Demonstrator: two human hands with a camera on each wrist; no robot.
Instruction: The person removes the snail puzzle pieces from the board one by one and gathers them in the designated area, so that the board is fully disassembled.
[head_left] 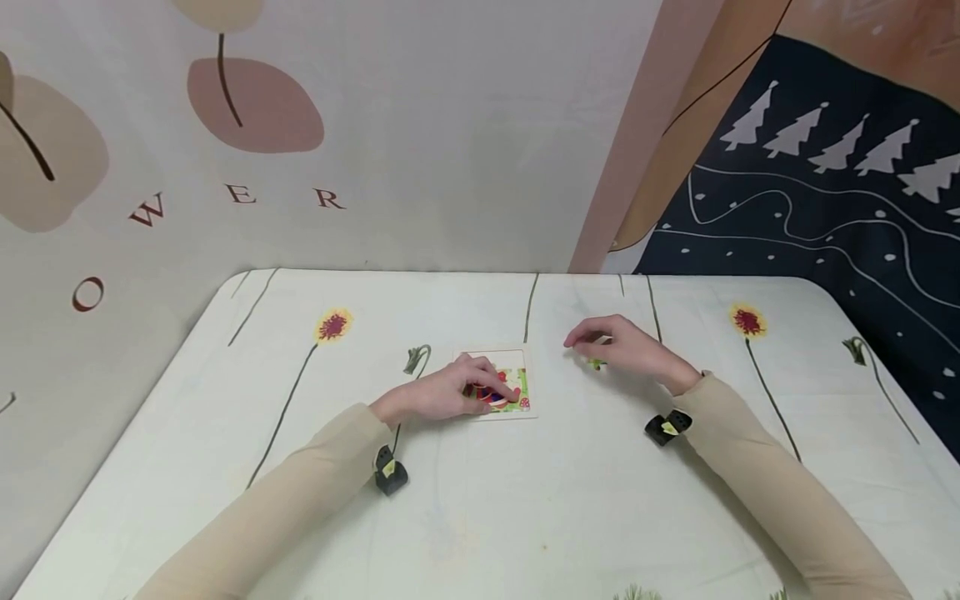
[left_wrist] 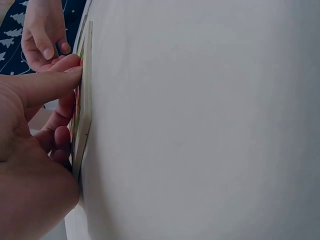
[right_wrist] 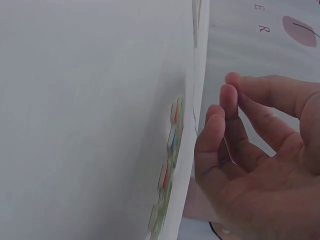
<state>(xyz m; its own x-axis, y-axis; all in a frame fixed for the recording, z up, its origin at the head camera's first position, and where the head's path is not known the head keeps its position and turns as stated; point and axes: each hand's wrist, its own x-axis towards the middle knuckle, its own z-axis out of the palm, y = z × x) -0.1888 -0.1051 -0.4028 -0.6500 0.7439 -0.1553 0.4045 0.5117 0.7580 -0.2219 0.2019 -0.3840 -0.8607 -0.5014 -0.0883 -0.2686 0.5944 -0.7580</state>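
Observation:
In the head view a small flat picture board with a pale border lies on the table, its upper part bare and its lower part brightly coloured. My left hand rests over it, with thumb and fingers touching the coloured picture. Seen from the left wrist, the board is edge-on beneath the fingertips. My right hand hovers to the right of the board, fingers bent and thumb near the fingertips, with nothing visible in them. Below it lies a thin colourful jigsaw piece with knobbed edges, mostly hidden from the head view.
A white cloth printed with flowers covers the table. Behind it hangs a pale printed curtain, with a dark tree-patterned cloth at the right. A small black device is on the left wrist and another on the right.

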